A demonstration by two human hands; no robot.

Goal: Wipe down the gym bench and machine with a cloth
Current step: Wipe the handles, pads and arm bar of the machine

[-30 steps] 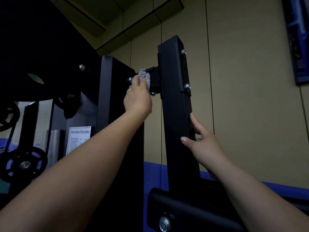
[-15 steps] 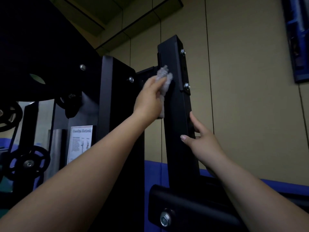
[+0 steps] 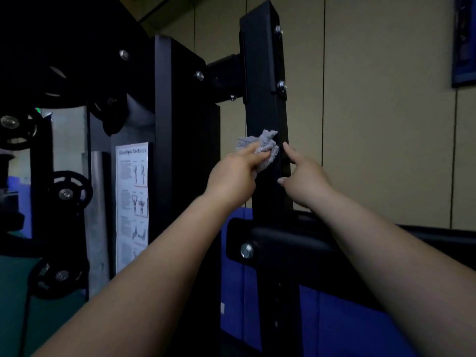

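Midway, cloth (image 3: 260,148) against upright post (image 3: 265,109), edge-side.

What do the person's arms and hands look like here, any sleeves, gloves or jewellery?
Both forearms are bare as far as the frame shows; no sleeves enter the picture. The left hand and the right hand wear no gloves. No watch, bracelet or ring is visible, though the dim light limits fine detail. The right hand's nails look short and unpainted.
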